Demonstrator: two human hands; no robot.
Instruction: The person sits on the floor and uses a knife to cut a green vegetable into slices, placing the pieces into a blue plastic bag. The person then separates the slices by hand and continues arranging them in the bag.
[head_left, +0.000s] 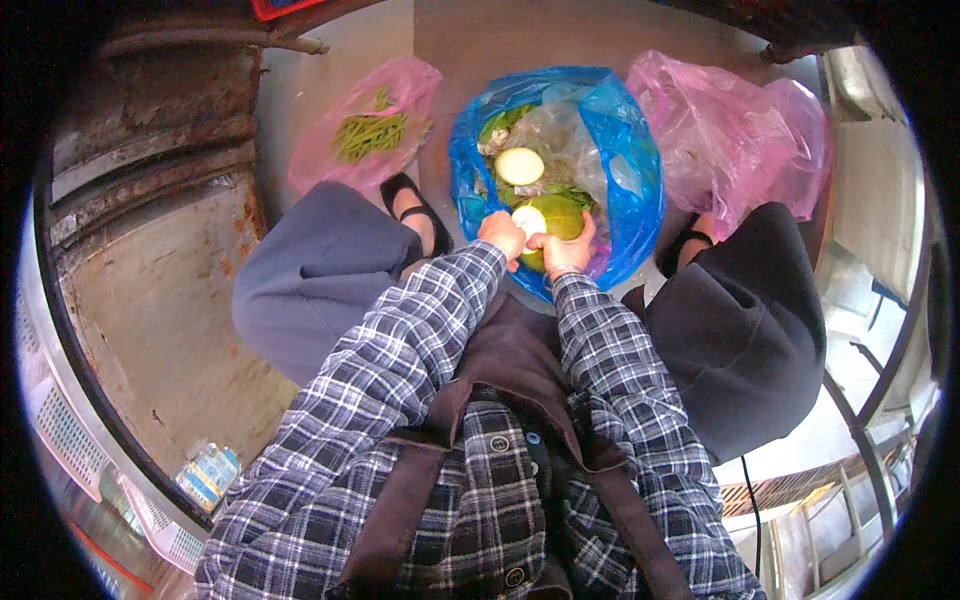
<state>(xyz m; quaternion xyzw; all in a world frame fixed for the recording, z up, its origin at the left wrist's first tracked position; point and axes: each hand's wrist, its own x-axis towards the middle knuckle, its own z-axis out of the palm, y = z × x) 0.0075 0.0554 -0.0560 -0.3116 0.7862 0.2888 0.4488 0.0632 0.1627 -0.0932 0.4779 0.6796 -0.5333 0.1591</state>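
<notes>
In front of me a blue plastic bag (628, 169) stands open on the floor, between my feet. My right hand (564, 249) grips a large green gourd or melon (564, 216), thumb towards its pale cut face. Curled beside that pale face is my left hand (504, 235); whether it holds a small tool or the bag's edge is hidden. A round piece with a whitish face (520, 166) lies farther back in the bag. Around it are leafy greens (517, 118) and crumpled clear plastic (574, 124).
A pink plastic bag (322, 154) with green beans or similar pods (369, 136) lies to the left. Another pink bag (720, 127) is at the right. A stained panel (157, 300) stands along my left side, with a pack of bottles (208, 476) near its bottom.
</notes>
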